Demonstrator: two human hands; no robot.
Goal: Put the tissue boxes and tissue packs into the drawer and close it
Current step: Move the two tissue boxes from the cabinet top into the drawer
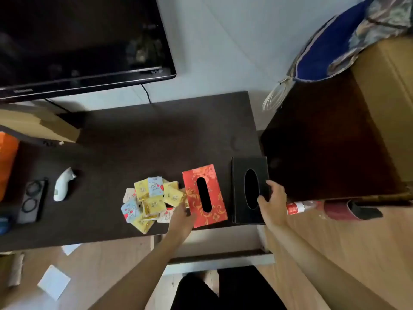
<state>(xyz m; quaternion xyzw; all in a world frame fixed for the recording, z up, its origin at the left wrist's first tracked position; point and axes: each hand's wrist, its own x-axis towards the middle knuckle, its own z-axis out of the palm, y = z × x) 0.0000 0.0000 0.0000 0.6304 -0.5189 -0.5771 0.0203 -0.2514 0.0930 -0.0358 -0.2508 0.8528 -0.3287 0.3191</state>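
Reaching with both hands over a dark surface (138, 135). Right hand (271, 201) wraps the right edge of the black tissue box (249, 190), fingers curled over its top, thumb low on the near side; it looks like a grasp just forming, box flat on the surface. Left hand (182, 217) sits at the near-left corner of the red tissue box (204, 195), fingers bent against it; whether it grips the box or only touches it, cannot tell.

Both boxes lie side by side near the front edge, oval slots up, a narrow gap between. The heap of small tissue packs (150, 202), yellow, blue and white, lies just left of the red box, touching it.

Handling, as a judgement: boxes are light and stiff, card or thin shell; hold across the short sides, clear of the slot, where the top would give. Packs are soft and slick-wrapped, likely to slide off one another; better scooped in handfuls.

The open drawer (220, 257) shows below the front edge, a pale interior partly hidden by the forearms. A tall dark cabinet (324, 142) stands close beside the black box, leaving little room that side. Left half of the surface is freer; a white remote-like object (63, 184) lies well apart.
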